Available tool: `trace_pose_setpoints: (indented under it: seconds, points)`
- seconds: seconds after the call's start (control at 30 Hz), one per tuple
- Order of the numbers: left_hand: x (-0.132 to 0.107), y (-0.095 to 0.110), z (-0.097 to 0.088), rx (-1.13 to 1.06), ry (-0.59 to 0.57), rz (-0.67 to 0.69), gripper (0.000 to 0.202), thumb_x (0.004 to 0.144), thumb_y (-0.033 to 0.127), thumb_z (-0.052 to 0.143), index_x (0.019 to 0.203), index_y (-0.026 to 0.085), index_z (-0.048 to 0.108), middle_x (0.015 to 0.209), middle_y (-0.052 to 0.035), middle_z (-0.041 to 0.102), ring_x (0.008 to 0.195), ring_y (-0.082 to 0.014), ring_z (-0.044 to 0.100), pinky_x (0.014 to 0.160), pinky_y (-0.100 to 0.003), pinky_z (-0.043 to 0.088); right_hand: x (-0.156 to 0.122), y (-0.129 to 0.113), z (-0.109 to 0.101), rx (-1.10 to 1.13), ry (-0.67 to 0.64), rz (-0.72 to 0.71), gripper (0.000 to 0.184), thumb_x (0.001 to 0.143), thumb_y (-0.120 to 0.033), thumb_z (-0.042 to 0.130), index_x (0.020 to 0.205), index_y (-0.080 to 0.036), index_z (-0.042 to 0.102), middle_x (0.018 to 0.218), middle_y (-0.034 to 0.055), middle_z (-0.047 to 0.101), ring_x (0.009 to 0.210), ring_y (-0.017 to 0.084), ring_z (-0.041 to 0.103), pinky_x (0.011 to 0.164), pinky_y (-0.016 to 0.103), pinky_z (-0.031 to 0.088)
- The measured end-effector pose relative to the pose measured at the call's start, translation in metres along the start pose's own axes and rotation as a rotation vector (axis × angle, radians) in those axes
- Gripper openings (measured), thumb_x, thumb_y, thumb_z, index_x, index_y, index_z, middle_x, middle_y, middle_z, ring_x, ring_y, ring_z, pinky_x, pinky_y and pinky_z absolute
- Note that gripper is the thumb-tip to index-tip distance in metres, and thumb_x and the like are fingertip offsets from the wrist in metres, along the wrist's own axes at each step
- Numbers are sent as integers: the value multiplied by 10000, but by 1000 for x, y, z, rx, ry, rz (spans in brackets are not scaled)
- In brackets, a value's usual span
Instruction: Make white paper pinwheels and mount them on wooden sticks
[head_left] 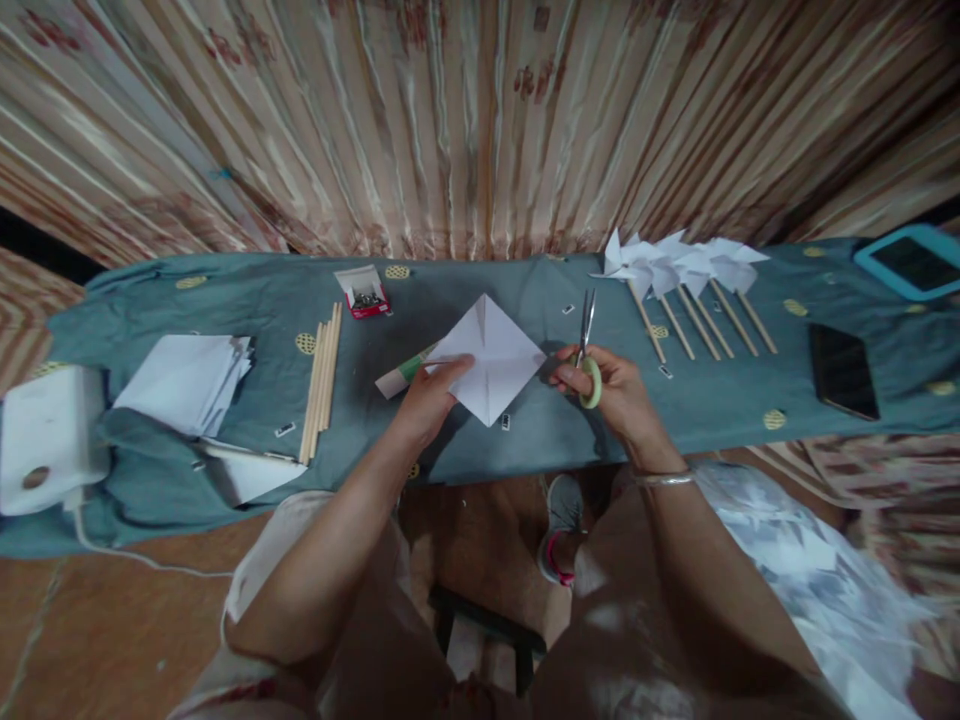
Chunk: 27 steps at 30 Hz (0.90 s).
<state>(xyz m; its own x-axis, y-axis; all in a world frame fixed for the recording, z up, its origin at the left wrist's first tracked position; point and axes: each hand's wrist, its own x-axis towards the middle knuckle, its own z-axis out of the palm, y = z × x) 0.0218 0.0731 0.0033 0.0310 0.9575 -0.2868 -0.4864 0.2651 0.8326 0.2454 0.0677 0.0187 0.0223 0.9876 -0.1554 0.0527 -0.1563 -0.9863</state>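
My left hand (433, 392) pinches the left corner of a white creased paper square (491, 358) that lies as a diamond on the teal cloth (712, 400). My right hand (611, 385) grips the green handles of a pair of scissors (586, 335); the blades point away from me, just right of the paper. A green and white glue stick (405, 372) lies partly under the paper's left side.
Several finished paper pinwheels on wooden sticks (686, 275) lie at the right. Bare wooden sticks (322, 380), a stack of white paper (187, 382), a small red box of pins (365, 292), a black phone (842, 372), a blue tablet (911, 260) and a white roll (45, 440) also rest here.
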Motion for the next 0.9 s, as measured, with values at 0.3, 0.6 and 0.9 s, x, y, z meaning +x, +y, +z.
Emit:
trace_pose_setpoints:
  seconds: [0.3, 0.6, 0.9]
  points:
    - [-5, -7, 0, 252, -74, -23, 318, 597, 371, 801, 794, 129, 741, 826, -86, 742, 775, -244, 670, 792, -370, 512, 1, -5, 8, -2, -65, -16, 385, 570, -427, 862, 829, -205, 684, 571, -80, 495, 506, 64, 377, 456, 211, 275]
    - [-2, -15, -2, 155, -106, -72, 485, 691, 523, 764, 982, 138, 719, 920, -105, 752, 934, -288, 697, 878, -403, 530, 1, -5, 14, 30, -103, 0, 364, 528, -370, 849, 786, -202, 655, 546, -90, 467, 481, 58, 359, 450, 214, 262]
    - [-11, -5, 11, -76, -159, -132, 547, 725, 641, 687, 1061, 211, 654, 1039, -99, 730, 1078, -309, 663, 840, -417, 564, 1, -3, 19, 22, 12, -46, 406, 536, -436, 850, 800, -228, 622, 568, -85, 486, 504, 73, 386, 467, 224, 311]
